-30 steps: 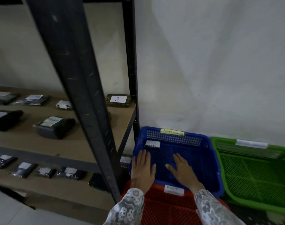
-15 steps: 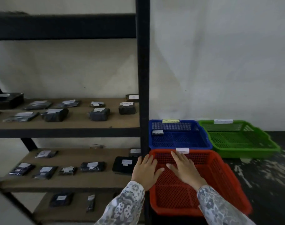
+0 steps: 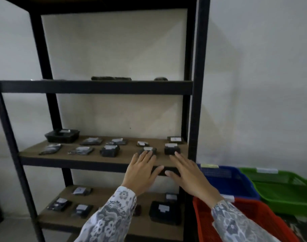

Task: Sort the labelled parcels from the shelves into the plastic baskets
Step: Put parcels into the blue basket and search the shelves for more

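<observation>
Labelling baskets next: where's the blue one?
Head view, lower right: the blue basket sits beside the shelf's right post, between the green basket and red basket.

A black-framed shelving unit (image 3: 103, 87) is filling the left and centre of the frame. Small dark labelled parcels (image 3: 109, 151) are lying spread across its brown middle board (image 3: 61, 155) and lower board (image 3: 114, 194); a black tray (image 3: 61, 136) is sitting at the middle board's back left.

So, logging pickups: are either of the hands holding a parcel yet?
No, both the left hand and right hand reach toward the shelf open and empty.
</observation>
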The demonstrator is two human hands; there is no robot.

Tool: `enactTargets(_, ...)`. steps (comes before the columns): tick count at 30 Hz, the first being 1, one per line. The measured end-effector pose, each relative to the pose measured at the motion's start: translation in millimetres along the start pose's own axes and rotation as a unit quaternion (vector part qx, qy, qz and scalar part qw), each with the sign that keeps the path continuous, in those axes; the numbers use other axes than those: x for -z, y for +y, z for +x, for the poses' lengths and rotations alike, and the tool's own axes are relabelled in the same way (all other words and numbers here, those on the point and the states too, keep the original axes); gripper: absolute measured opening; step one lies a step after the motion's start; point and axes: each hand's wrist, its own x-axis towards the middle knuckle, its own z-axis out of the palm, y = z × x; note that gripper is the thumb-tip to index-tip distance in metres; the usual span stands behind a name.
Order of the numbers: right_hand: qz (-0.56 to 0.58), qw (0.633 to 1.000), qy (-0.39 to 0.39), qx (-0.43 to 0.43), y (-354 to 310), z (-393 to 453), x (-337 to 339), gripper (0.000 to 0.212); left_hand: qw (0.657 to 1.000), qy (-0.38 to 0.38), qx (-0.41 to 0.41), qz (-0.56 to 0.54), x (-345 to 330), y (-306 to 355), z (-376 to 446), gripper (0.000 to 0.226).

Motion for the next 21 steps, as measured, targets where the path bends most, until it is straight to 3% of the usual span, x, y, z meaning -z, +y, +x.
enactTargets(2,-0.006,0.998,0.049,0.024,-13.2,20.2,29.8,0.093,0.999,0.042,-0.01,0.01,20.6,-19.8,22.5,0.072)
enactTargets(5,-0.038,0.99,0.119,0.06,-24.7,51.7,73.8,0.07,0.992,0.117,-0.025,0.046,58.4,-44.5,62.4,0.067)
enactTargets(7,-0.047,0.983,0.158,0.075,-28.7,74.1,103.6,0.067,0.983,0.162,-0.038,0.071,81.8,-59.4,91.7,0.062)
enactTargets(11,-0.036,0.974,0.206,0.087,-32.6,128.2,159.7,0.065,0.975,0.201,-0.04,0.089,118.5,-88.6,151.7,0.063)
enactTargets(15,-0.024,0.975,0.202,0.084,-31.7,192.7,199.5,0.06,0.972,0.213,-0.03,0.098,133.9,-120.1,198.1,0.067)
enactTargets(21,-0.033,0.989,0.144,-0.026,-25.6,295.7,220.7,0.055,0.978,0.184,-0.049,0.084,119.9,-167.5,241.2,0.085)
